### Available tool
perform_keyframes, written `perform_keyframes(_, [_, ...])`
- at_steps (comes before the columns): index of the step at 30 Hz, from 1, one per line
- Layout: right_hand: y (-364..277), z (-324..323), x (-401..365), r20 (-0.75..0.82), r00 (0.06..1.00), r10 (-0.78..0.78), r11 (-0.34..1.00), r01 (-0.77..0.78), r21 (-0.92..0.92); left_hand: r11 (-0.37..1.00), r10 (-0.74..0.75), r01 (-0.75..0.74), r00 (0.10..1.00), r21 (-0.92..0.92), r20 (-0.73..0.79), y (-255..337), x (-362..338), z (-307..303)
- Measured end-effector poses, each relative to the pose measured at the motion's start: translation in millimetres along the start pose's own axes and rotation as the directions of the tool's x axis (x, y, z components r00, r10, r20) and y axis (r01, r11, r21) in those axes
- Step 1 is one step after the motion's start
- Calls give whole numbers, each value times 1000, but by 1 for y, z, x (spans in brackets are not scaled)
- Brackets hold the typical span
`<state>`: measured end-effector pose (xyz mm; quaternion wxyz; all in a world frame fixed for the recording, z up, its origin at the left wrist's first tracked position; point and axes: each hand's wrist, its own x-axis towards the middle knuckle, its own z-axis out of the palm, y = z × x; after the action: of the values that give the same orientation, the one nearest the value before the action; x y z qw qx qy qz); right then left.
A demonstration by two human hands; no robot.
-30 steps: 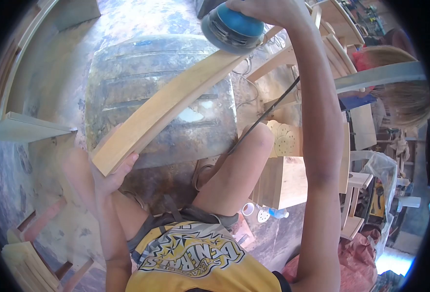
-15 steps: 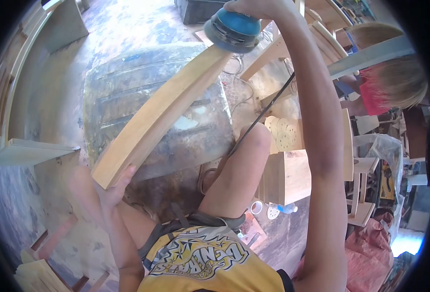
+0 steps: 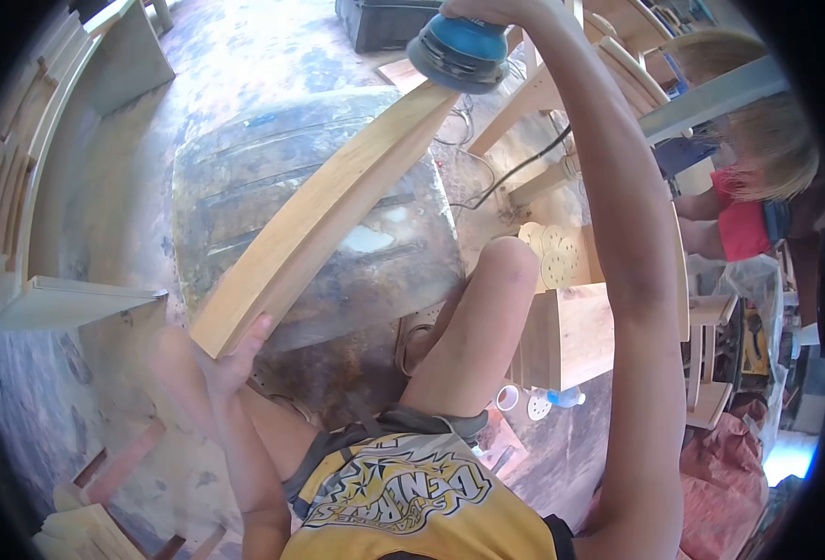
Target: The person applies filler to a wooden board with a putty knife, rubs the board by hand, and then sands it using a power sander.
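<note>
A long, slightly curved piece of light wood (image 3: 324,210) slants across the view above a stained, worn slab (image 3: 375,257). My left hand (image 3: 235,362) grips its lower end, the thumb on the near side face. At the top, my right hand (image 3: 492,9) is wrapped over a round blue sander (image 3: 461,51), partly cut off by the frame edge. The sander's pad rests at the far upper end of the wood. A dark cord (image 3: 524,168) runs behind my right forearm.
Sanding discs (image 3: 554,257) lie in a wooden box (image 3: 576,338) right of my knee. Tape (image 3: 507,398) and a small bottle (image 3: 566,398) are on the floor. Wooden furniture (image 3: 90,301) stands left, a black case (image 3: 384,23) beyond the slab. Another person in red (image 3: 744,219) is at right.
The whole scene has shifted slightly right in view. The sander stays at the wood's far end. The cord now hangs in a looser curve, and the other person's red clothing shows lower down.
</note>
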<state>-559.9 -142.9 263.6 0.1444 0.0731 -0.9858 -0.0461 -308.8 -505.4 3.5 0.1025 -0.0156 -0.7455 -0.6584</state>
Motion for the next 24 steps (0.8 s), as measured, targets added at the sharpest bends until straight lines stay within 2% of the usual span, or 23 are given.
perform_keyframes(5, [-3,0,-4,-41,999,16,1000,-14,28,999,-45,46,998,-11,32,3,2,-1])
perform_keyframes(8, [-13,-9,-12,6,998,-56,997,55,54,999,-35,35,999,-11,24,-4,2,-1])
perform_keyframes(10, [-39,-18,-28,-22,991,-131,987,133,90,1000,-22,22,1000,-3,22,-7,0,-1])
perform_keyframes(12, [-57,-17,-31,-21,968,-251,957,252,147,991,-123,123,992,51,-14,-3,-7,-3])
perform_keyframes(13, [-67,-21,-37,8,951,-310,942,306,137,992,-116,116,993,53,11,-3,-8,-4])
perform_keyframes(15, [-76,-36,-58,-14,929,-371,889,359,283,976,-209,213,975,47,-74,-2,-11,-7])
perform_keyframes(16, [-77,-32,-58,-16,938,-345,904,337,264,976,-209,212,976,48,-65,2,-11,-5])
perform_keyframes(18, [-73,-25,-55,-20,947,-322,917,317,244,959,-216,229,972,165,-94,15,-10,-2])
perform_keyframes(19, [-65,-21,-49,-24,959,-284,935,282,215,959,-215,228,972,167,-94,0,-10,-5])
perform_keyframes(21, [-54,-19,-41,-36,966,-257,947,260,188,995,17,-6,994,99,-112,-40,-13,-17])
perform_keyframes(22, [-47,-21,-40,-10,983,-181,973,181,147,995,20,-8,992,101,-123,-23,-12,-13])
perform_keyframes(23, [-40,-21,-38,15,995,-102,990,100,104,982,-119,129,990,136,-82,7,-11,-6])
perform_keyframes(24, [-31,-22,-36,9,994,-109,989,108,103,951,-253,257,966,173,-45,25,-10,-1])
